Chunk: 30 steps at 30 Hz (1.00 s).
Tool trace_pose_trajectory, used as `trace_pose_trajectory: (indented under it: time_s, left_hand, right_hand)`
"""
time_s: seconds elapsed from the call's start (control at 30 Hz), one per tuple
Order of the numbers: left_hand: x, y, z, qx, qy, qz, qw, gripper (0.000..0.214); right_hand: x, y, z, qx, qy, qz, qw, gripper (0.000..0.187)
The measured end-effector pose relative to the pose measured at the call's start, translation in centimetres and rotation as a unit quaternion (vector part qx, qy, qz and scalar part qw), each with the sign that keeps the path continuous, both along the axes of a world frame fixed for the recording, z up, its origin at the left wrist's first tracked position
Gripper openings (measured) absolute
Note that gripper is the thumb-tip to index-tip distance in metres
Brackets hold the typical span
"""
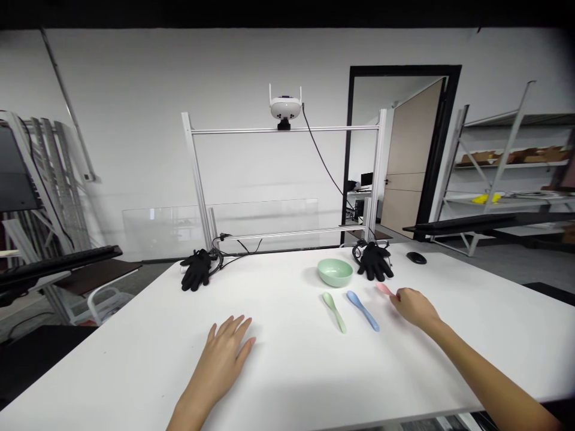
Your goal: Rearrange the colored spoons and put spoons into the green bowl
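One pink spoon [384, 290], right hand [412, 306], grip closed around it; left hand [223, 354] loosely spread, empty

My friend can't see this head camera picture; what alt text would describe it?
A person's right hand grips a pink spoon at a white table, near a blue spoon, a green spoon and a green bowl. The left hand is open, palm down; two black gloves and a mouse lie farther back.

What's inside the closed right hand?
A pink spoon: its head pokes out of the right hand. Most of the rest is covered by the hand, so the handle's end and exact grip can't be seen.
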State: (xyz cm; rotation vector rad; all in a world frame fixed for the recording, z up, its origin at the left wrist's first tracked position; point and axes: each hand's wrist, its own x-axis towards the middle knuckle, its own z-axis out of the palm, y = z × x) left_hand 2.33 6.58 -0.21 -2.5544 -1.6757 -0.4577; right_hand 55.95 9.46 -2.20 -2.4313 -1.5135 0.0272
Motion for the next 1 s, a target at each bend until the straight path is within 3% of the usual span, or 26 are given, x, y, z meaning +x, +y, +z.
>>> trace_pose_trajectory:
  time_s: [0.3, 0.5, 0.67, 1.0]
  left_hand:
    - [0.1, 0.0, 0.2, 0.005, -0.002, 0.003, 1.0, 0.052]
    - [-0.3, -0.2, 0.3, 0.0, -0.002, 0.012, 1.0, 0.052]
    - [-0.7, 0.0, 0.2, -0.002, 0.0, 0.014, 1.0, 0.053]
    - [-0.9, 0.0, 0.0, -0.006, 0.0, 0.015, 1.0, 0.053]
  right_hand:
    - [-4.2, 2.7, 5.1, 0.051, -0.024, 0.048, 0.997, 0.034]
    - [-7.2, 6.0, 7.0, 0.054, -0.023, 0.074, 0.996, 0.04]
    - [-9.1, 8.8, 7.1, 0.04, -0.004, 0.085, 0.996, 0.045]
    - [-9.8, 12.6, 5.0, 0.008, -0.003, 0.063, 0.998, 0.062]
